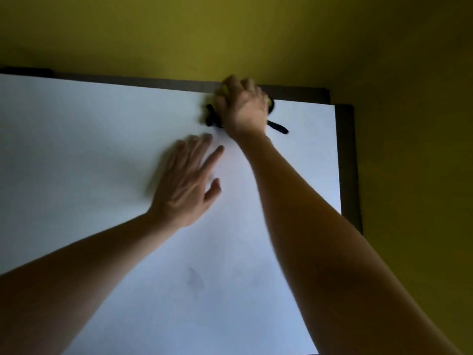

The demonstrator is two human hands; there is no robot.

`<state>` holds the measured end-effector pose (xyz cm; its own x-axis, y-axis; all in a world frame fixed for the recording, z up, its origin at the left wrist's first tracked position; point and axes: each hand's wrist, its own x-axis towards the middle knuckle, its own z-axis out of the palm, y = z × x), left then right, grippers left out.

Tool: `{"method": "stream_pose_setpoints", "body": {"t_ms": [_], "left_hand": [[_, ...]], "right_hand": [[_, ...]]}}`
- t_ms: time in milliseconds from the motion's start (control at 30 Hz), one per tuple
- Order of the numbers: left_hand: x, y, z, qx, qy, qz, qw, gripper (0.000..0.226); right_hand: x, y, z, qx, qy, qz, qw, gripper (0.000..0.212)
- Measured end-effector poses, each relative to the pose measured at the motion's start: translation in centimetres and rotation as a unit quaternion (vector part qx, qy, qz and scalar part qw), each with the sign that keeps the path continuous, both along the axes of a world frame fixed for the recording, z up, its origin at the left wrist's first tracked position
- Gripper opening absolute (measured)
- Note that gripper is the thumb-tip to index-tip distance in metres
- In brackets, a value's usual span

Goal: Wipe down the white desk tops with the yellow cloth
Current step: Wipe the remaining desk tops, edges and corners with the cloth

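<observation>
Nearest the camera, two bare forearms are seen reaching out over one white desk top, which fills most of the view. A faint grey smudge is visible on the near part of the surface, between the forearms. To the left of the arms a wide stretch of bare white surface lies open right up to the frame edge; to the right, the surface ends at a straight edge bordered by a dark frame strip, with only a narrow band of white left between the right forearm and that edge.

Further out, the left hand is laid flat on the desk top, its fingers straight and spread, gripping nothing; it is blurred.

Farthest, at the back edge, the right hand is clenched around the yellow cloth, of which only a small patch shows beside the fingers. The cloth is pressed against the surface right at the rear edge. One black strap-like item sticks out from under this hand on both sides; what it is cannot be told.

Behind the desk a dark strip runs along the back edge, and a yellow wall closes off the far and right sides.
</observation>
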<state>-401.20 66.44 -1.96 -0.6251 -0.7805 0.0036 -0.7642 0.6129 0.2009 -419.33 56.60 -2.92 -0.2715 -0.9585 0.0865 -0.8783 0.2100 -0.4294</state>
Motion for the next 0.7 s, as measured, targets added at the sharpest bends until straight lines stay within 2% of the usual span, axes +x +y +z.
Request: {"method": "stream_pose_setpoints", "body": {"t_ms": [100, 200, 367, 567, 633, 700], "left_hand": [[-2.1, 0.2, -0.6, 0.005, 0.009, -0.024, 1.0, 0.065], [-2.4, 0.2, -1.1, -0.009, -0.015, -0.024, 1.0, 0.066], [-2.5, 0.2, -1.2, -0.017, -0.014, -0.013, 1.0, 0.067], [-2.2, 0.1, -1.2, -0.017, -0.001, -0.022, 1.0, 0.068], [-2.2, -0.2, -1.2, -0.02, 0.008, -0.031, 0.999, 0.068], [-2.1, -0.2, -1.3, -0.022, 0.015, -0.032, 0.999, 0.067]], "right_hand": [[-8.4, 2.6, -0.1, 0.019, 0.031, -0.076, 0.996, 0.042], [-14.2, 4.3, 0.1, 0.048, 0.038, -0.129, 0.99, 0.034], [-12.3, 3.0, -0.3, 0.028, 0.037, -0.163, 0.986, 0.036], [-1.4, -0.1, 0.2, 0.016, 0.009, 0.039, 0.999, 0.037], [-0.9, -0.5, 0.4, 0.017, 0.003, 0.088, 0.996, 0.037], [-3.4, 0.1, 0.3, 0.024, 0.017, 0.092, 0.995, 0.039]]}}
